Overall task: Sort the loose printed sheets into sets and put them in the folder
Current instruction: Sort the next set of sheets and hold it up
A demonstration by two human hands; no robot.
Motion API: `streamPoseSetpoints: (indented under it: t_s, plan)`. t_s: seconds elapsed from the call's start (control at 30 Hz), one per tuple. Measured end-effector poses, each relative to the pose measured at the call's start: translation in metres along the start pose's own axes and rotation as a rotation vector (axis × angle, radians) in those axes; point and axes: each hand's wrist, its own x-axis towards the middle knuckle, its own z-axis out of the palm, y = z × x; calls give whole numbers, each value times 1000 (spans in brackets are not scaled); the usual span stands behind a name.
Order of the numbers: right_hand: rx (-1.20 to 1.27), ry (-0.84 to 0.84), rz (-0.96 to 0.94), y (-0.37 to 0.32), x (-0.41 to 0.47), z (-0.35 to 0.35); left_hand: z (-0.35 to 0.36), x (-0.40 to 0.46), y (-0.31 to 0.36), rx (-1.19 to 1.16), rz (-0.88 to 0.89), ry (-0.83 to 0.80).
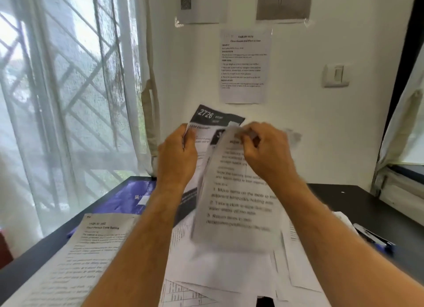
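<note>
Here, nearest the person, loose sheets [229, 274] lie overlapped on the dark desk [376, 205], straight below both hands, with one printed page [85, 256] off to the lower left of the grip. Above that pile the right hand [263, 150] pinches the top edge of a white sheet [238, 198], fingers curled round the paper; the sheet hangs down from the pinch, its long axis running from the fingers toward the person, slightly tilted and blurred. Just beside it, the left hand [179, 155] grips the left edge of a page with a dark header [215, 118], thumb and fingers closed on it, and that page stands up behind the white one, its top rising past both hands. The two papers overlap between the hands, so the move in hand looks like peeling the white sheet off the dark-headed one, and the right hand is the one placed to carry it away. Farther off, down and to the left of the left hand, a purple folder [133, 196] lies flat on the desk by the curtain [68, 100]; the left hand is the nearer to it. Beyond, notices [245, 65] are taped to the wall.
</note>
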Motion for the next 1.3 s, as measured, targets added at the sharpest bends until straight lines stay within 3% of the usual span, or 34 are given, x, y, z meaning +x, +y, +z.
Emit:
streamPoseSetpoints:
  t_s: [0.17, 0.37, 0.53, 0.63, 0.73, 0.87, 1.0, 1.1, 1.2, 1.3]
  plan:
    - [91, 175, -74, -49, 35, -23, -18, 13, 39, -240, 92, -59]
    - [180, 211, -52, -64, 35, -29, -21, 4, 55, -220, 202, -104]
    - [163, 187, 7, -40, 9, -38, -5, -4, 38, -263, 7, -86]
    - [92, 156, 301, -9, -16, -45, -4, -11, 29, -447, -184, -113]
    - [344, -34, 686, 17, -42, -50, 0, -18, 17, -551, -358, -140]
    - [598, -308, 823, 40, -71, -47, 12, -33, 2, -596, -535, -243]
    - [786, -207, 881, 49, -83, -42, 15, -50, -11, -779, -704, -421]
    - [814, -157, 874, 47, -79, -42, 18, -61, -12, -650, -599, -534]
    - [824, -150, 794, 38, -64, -47, 21, -55, 1, -499, -397, -384]
    - [782, -128, 682, 29, -51, -53, 18, -45, 19, -526, -292, -236]
